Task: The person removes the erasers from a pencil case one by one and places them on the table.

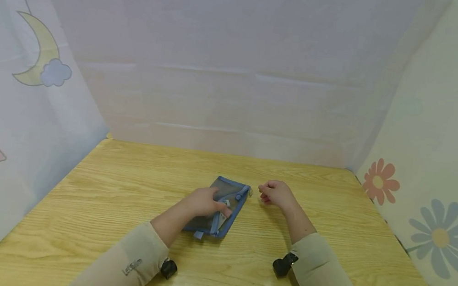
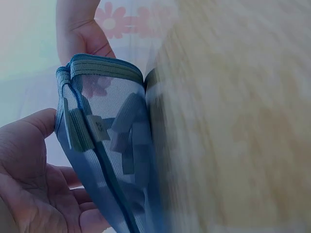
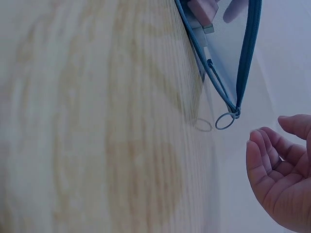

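Observation:
A blue mesh zip pouch [image 1: 226, 187] rests on the wooden table, its zip side parted. My left hand [image 1: 203, 203] grips its upper panel, the thumb reaching into the opening and the other fingers outside on the mesh. Through the mesh, pale strip-like items [image 2: 133, 136] show in the left wrist view; what they are is unclear. A metal ring [image 3: 225, 121] hangs from the pouch's corner. Just right of that ring, apart from it, my right hand [image 1: 277, 194] hovers with fingers loosely bent and nothing in them.
The light wooden table [image 1: 125, 183] runs back to a pale fabric wall [image 1: 236, 111]. Printed side panels flank it, with a moon [image 1: 43, 51] on the left and flowers [image 1: 440, 237] on the right. A black wrist camera [image 1: 283, 264] is strapped at each sleeve.

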Demonstrator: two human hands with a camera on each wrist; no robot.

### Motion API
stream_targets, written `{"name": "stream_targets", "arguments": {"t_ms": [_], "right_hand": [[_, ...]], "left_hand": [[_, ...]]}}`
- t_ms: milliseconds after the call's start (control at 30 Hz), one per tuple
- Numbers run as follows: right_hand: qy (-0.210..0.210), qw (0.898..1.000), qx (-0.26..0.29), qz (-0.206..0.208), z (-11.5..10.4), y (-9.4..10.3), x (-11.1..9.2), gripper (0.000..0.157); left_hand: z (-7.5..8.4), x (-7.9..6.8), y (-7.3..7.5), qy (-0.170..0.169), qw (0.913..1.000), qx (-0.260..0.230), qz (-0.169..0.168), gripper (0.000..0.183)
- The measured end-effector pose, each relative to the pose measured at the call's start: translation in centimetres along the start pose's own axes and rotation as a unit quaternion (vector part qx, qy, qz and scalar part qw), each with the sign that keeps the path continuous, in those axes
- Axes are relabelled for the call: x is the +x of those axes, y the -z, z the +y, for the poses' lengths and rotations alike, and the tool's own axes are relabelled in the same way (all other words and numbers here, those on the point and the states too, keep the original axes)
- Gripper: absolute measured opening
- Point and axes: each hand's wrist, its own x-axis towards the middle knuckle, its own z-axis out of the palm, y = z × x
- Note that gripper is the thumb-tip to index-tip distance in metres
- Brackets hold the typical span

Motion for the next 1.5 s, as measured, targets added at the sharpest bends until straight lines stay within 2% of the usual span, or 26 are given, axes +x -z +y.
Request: {"name": "stream_targets", "arguments": {"t_ms": [167, 333, 400, 467, 600, 667, 800, 967, 1033, 1100, 1200, 1300, 1367, 1500], "right_hand": [[0.002, 1.000, 0.000, -0.004, 0.0, -0.1, 0.0, 0.029], [0.005, 1.000, -0.006, -0.008, -0.1, -0.4, -0.1, 0.028], [0.006, 1.000, -0.007, -0.010, -0.1, -0.5, -0.1, 0.028], [0.010, 1.000, -0.008, -0.013, -0.2, -0.5, -0.1, 0.028], [0.014, 1.000, 0.000, -0.017, -0.2, -0.7, -0.2, 0.029], [0.016, 1.000, 0.006, -0.017, -0.2, -0.7, -0.2, 0.029], [0.021, 1.000, 0.002, -0.017, -0.3, -0.8, -0.4, 0.029], [0.020, 1.000, -0.005, -0.019, -0.4, -0.8, -0.3, 0.029], [0.021, 1.000, -0.006, -0.019, -0.3, -0.8, -0.3, 0.028], [0.021, 1.000, -0.005, -0.019, -0.3, -0.8, -0.2, 0.028], [0.023, 1.000, -0.002, -0.020, -0.2, -0.9, -0.2, 0.028], [0.025, 0.999, 0.005, -0.020, -0.1, -1.0, -0.2, 0.027], [0.027, 0.999, 0.006, -0.021, -0.1, -1.0, -0.2, 0.028], [0.029, 0.999, 0.007, -0.020, -0.1, -0.9, -0.2, 0.027]], "left_hand": [[-0.5, -0.2, 0.6, 0.003, 1.0000, -0.001, 0.000, 0.069], [-1.0, -0.6, 1.3, 0.006, 0.9999, -0.002, 0.008, 0.067], [-1.1, -0.8, 1.4, 0.008, 0.9998, 0.000, 0.018, 0.066], [-1.0, -1.0, 1.5, 0.005, 0.9994, 0.008, 0.032, 0.057], [-0.5, -1.5, 1.4, -0.018, 0.9968, 0.038, 0.068, 0.032], [-0.1, -1.9, 1.3, -0.033, 0.9937, 0.058, 0.090, 0.030], [0.8, -2.6, 1.2, -0.073, 0.9820, 0.108, 0.137, 0.030], [1.5, -3.0, 1.0, -0.120, 0.9573, 0.185, 0.187, 0.026], [1.6, -3.1, 0.9, -0.131, 0.9476, 0.209, 0.204, 0.020], [1.7, -3.1, 0.9, -0.133, 0.9418, 0.218, 0.218, 0.015], [1.7, -3.3, 1.1, -0.130, 0.9403, 0.204, 0.239, 0.014], [1.3, -3.3, 1.4, -0.129, 0.9465, 0.160, 0.249, 0.020], [1.0, -3.2, 1.6, -0.125, 0.9536, 0.123, 0.244, 0.022], [0.1, -2.7, 2.0, -0.118, 0.9618, 0.053, 0.241, 0.017]]}}
